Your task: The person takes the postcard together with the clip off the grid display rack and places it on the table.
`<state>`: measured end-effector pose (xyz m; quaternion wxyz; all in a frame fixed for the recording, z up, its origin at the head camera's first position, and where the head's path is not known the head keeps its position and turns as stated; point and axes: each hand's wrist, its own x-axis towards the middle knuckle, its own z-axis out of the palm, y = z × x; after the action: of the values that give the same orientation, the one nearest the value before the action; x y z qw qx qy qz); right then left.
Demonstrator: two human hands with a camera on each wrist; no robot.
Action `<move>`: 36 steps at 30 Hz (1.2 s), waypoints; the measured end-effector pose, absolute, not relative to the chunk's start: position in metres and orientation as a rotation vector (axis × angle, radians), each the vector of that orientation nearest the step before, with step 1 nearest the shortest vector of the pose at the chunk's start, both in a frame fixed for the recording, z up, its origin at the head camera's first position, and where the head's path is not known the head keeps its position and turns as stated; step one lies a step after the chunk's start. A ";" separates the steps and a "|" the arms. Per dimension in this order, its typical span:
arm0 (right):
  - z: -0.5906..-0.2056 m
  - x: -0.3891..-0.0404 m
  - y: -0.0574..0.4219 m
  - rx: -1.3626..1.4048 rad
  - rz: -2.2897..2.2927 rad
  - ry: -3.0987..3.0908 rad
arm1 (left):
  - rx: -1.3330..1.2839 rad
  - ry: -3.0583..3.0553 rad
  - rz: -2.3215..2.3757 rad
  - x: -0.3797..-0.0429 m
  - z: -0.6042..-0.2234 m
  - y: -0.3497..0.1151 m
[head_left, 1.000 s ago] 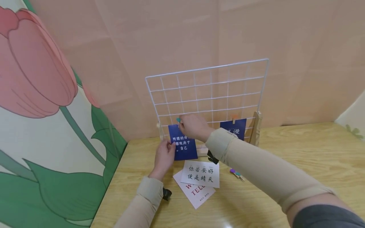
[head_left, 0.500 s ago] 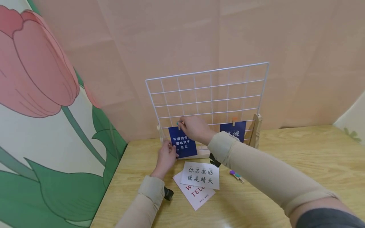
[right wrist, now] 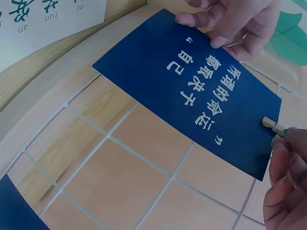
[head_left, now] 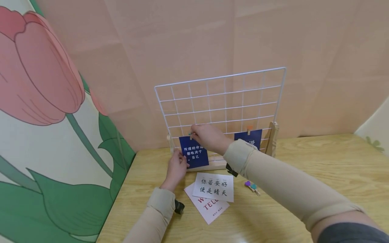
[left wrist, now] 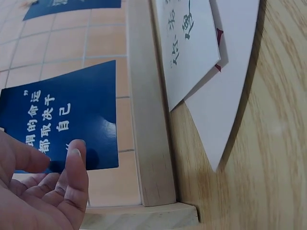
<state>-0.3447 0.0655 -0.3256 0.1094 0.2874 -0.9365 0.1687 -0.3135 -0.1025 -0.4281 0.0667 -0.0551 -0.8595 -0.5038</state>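
A dark blue card [head_left: 195, 160] with white Chinese lettering stands against the lower left of a white wire grid [head_left: 225, 77]. At the card's left edge my left hand [head_left: 177, 167] pinches it between thumb and fingers; the left wrist view shows this grip [left wrist: 53, 191]. My right hand [head_left: 212, 138] pinches a small wooden clip [right wrist: 272, 125] with a green end at the card's top edge. In the right wrist view the clip's jaws overlap the card. Whether they also grip the wire cannot be told.
A second blue card [head_left: 243, 135] hangs at the grid's lower right under an orange-topped clip [head_left: 249, 130]. Wooden feet [head_left: 272, 138] hold the grid up. In front lie a white lettered card [head_left: 212, 189], a pinkish card [head_left: 212, 210] beneath it, and purple and teal clips [head_left: 253, 187].
The blue card's lower edge has risen slightly, and the left hand has shifted a little with it. My right hand stays at the top edge, having moved down slightly with the clip.
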 end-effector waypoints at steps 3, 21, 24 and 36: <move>-0.327 -0.345 0.066 0.863 0.490 -2.741 | -0.148 -2.592 -1.524 -0.314 -0.430 -0.102; -0.327 -0.345 0.066 0.911 0.518 -2.652 | -0.150 -2.598 -1.531 -0.317 -0.432 -0.107; -0.327 -0.346 0.067 0.867 0.560 -2.671 | -0.156 -2.600 -1.538 -0.318 -0.433 -0.109; -0.319 -0.333 0.088 0.684 0.632 -2.746 | -0.204 -2.587 -1.532 -0.314 -0.432 -0.115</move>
<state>-0.3335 0.0883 -0.3193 0.1207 0.2342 -0.9401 0.2164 -0.3139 -0.1147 -0.4319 0.0641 -0.0675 -0.8566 -0.5075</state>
